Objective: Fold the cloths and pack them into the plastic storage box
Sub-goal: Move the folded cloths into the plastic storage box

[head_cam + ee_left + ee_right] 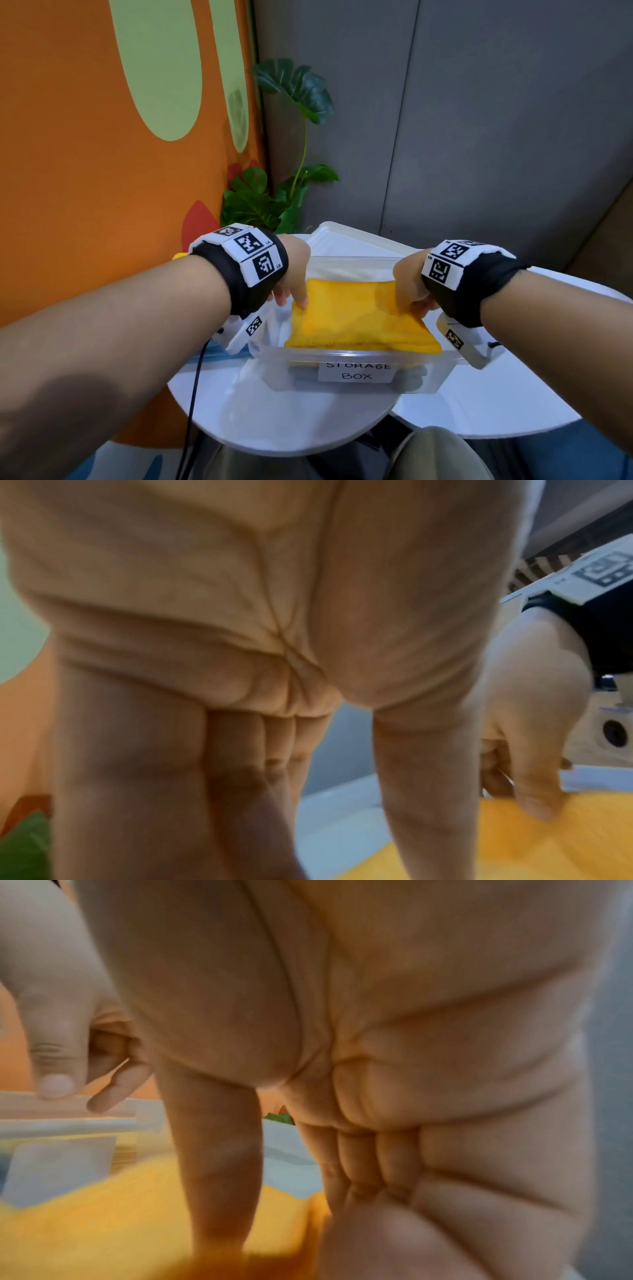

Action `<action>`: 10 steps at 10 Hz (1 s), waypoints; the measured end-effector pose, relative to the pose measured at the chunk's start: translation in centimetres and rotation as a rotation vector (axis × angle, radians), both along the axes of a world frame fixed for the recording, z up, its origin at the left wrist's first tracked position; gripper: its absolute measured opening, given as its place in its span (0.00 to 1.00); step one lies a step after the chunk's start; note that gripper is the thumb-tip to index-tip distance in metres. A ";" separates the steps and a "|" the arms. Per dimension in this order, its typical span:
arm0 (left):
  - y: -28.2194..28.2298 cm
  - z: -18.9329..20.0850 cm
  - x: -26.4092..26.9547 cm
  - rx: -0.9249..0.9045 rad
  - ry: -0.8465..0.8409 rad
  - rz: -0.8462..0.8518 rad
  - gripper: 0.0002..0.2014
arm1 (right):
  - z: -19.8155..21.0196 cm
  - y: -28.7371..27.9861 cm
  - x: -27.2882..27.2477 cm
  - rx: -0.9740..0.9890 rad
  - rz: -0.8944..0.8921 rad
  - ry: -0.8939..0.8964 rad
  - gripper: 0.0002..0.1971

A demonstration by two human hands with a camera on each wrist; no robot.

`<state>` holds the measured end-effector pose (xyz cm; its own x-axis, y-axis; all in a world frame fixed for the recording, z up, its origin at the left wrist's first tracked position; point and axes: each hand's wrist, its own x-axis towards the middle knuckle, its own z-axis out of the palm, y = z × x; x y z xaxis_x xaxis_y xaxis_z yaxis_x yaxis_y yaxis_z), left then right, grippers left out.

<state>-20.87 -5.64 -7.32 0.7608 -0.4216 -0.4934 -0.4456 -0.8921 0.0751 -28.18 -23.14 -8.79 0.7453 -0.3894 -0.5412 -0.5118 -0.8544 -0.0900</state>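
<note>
Grip: left hand (294, 274) and right hand (409, 286) each pinch an opposite side edge of the folded yellow cloth (359, 318) — thumbs on top, fingers beneath.
Cloth: lies flat at the open top of the clear storage box (442, 373), over white cloth (281, 329).
Box: on white round table (291, 418) — labelled "STORAGE BOX".
Lid: white lid (356, 240) behind the box.

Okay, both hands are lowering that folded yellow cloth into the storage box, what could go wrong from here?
1. The yellow cloth sits at the rim of the storage box, over cloths already packed; it may stand proud and stop the lid behind from closing.
2. The left hand and right hand grip only its two side edges, so the fold could sag or open on release.
3. The box stands near the table edge; pressing down hard might shift it.
</note>
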 end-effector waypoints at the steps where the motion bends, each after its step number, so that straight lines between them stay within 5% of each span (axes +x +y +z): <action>1: 0.5 1.2 0.3 0.069 -0.167 -0.056 0.29 | 1.1 0.9 0.0 -0.113 0.066 0.055 0.10; 2: 1.3 1.4 0.9 0.138 -0.327 -0.139 0.30 | 1.9 2.0 -0.1 -0.354 0.291 0.038 0.23; 3: 1.9 0.9 1.4 0.213 -0.345 -0.132 0.29 | 2.1 2.8 0.5 -0.448 0.410 0.034 0.22; 4: 2.0 0.1 2.0 0.269 -0.257 -0.087 0.19 | 1.6 3.8 1.9 -0.377 0.469 -0.015 0.15; 6: 2.1 -0.7 2.9 0.301 -0.200 -0.100 0.13 | 0.4 7.0 3.4 -0.172 0.611 -0.038 0.18; 8: 2.1 -0.7 3.3 0.334 -0.219 -0.162 0.11 | -1.8 9.6 5.8 -0.296 0.806 0.103 0.24; 9: 2.4 -0.7 3.4 0.328 -0.241 -0.202 0.10 | -2.1 10.1 5.8 -0.483 0.910 0.105 0.15; 10: 2.6 -0.5 3.3 0.305 -0.226 -0.188 0.08 | -2.7 10.0 6.7 -0.375 0.825 -0.024 0.12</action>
